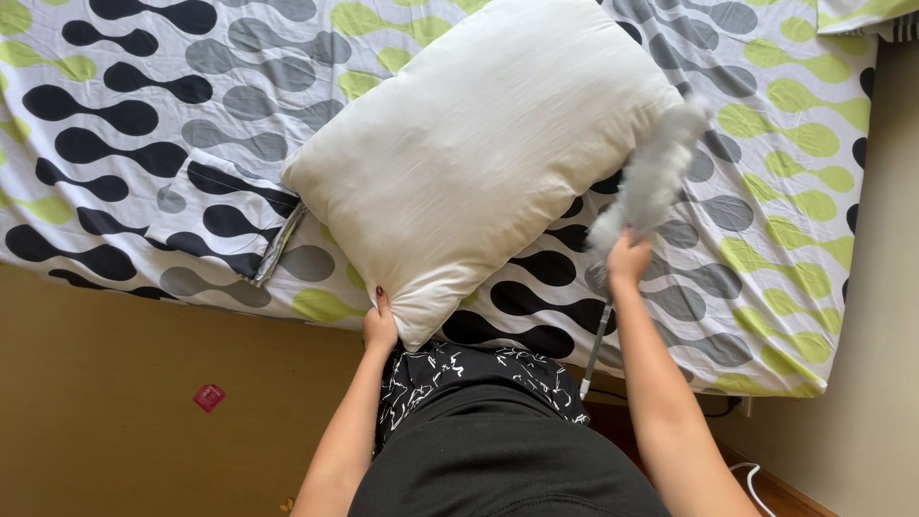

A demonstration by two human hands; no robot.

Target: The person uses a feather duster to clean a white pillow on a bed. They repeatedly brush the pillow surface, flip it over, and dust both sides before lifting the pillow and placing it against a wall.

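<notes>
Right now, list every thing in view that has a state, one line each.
Pillow: bare white, lying on the bed, near corner pinched.
Left hand: gripping the pillow corner.
Right hand: closed on the duster.
Duster: fluffy head raised beside the pillow.
Bedsheet: spread, patterned.

Home bedroom: bed [144, 115] with a black, grey and green patterned cover, white pillow [479, 153], brown floor [124, 402], plain wall [881, 287] alongside.

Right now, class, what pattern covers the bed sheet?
Black, grey and lime-green blobs on the white bed sheet, head view.
</notes>
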